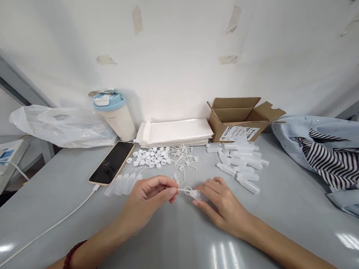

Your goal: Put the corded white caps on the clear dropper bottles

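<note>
Small translucent plastic bottle (201, 196) in the right hand (225, 205), low over the grey table (171, 248); thin white looped strap (184, 189) at its neck.
Right hand grasping the bottle's body, thumb on the near side; left hand (155, 194) pinching the strap's free end between thumb and fingers. Just beyond: loose tangle of thin white straps (183, 156), beside a pile of small white plastic caps (153, 157). Loose translucent bottles (242, 161) scattered to the right; row of strapped translucent bottles (122, 184) left, beside a black-screened phone (112, 162).
</note>
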The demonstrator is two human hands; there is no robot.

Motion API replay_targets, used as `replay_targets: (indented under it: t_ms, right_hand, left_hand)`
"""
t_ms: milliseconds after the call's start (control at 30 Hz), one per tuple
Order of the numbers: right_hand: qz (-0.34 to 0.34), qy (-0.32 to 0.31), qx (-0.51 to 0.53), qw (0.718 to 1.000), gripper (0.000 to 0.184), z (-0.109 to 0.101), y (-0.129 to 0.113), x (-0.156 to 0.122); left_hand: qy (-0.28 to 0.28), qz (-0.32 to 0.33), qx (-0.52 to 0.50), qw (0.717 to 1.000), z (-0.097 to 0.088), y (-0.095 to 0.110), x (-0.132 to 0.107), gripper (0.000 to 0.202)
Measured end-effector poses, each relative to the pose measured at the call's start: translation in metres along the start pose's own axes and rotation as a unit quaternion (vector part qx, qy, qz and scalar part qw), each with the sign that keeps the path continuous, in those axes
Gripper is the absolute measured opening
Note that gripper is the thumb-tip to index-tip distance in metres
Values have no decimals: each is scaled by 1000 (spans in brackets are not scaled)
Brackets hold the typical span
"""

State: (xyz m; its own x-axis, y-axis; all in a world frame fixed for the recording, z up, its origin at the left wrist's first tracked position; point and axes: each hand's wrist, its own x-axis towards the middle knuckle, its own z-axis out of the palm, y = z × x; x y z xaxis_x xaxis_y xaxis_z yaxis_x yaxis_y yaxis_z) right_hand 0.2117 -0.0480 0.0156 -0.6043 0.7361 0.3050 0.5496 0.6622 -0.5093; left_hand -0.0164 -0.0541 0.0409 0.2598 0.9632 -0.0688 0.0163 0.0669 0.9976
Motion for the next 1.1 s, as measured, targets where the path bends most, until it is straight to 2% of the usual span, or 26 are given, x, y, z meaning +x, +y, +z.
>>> replay_targets:
  t_ms: [200, 500, 600, 833, 1033, 1100]
  right_hand:
    - [-15, 26, -8, 1000, 16, 1, -2, 0]
    - [-8, 10, 7, 1000, 15, 1, -6, -1]
    - [-8, -5, 16, 1000, 13, 1, -10, -2]
    - [-34, -26, 17, 999, 17, 6, -16, -4]
    - [-38, -37, 37, 998, 10, 9, -18, -6]
    - [-18, -21, 45, 999, 16, 11, -18, -7]
  left_hand:
    - [-7, -28, 15, 999, 3, -3, 1, 11]
    - [-21, -43, 31, 998, 8, -4, -1, 15]
    - [-38, -31, 36, 998, 11, -8, -2, 20]
    - [-61, 41, 133, 988, 19, -10, -5, 17]
    - [-67, 36, 146, 986, 21, -9, -5, 14]
    - [-60, 37, 158, 985, 22, -8, -5, 13]
